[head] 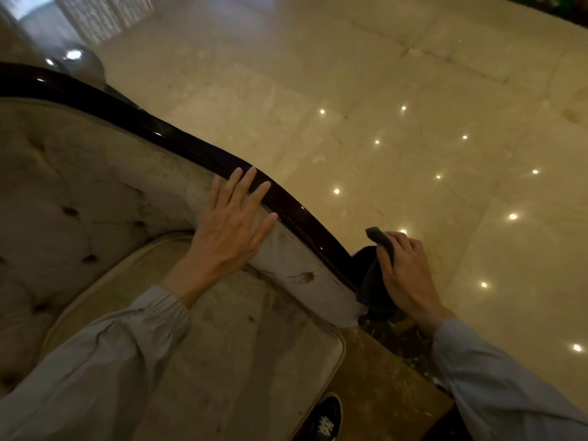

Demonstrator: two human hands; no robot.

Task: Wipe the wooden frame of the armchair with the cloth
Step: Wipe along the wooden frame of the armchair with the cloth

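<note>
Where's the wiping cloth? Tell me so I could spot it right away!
Find the big cream armchair and follow its shiny dark wooden frame down to the lower end. There the right hand presses a dark grey cloth against the wood. It is soft and crumpled, not glossy like the frame.

glossy marble floor, black shoe
</note>
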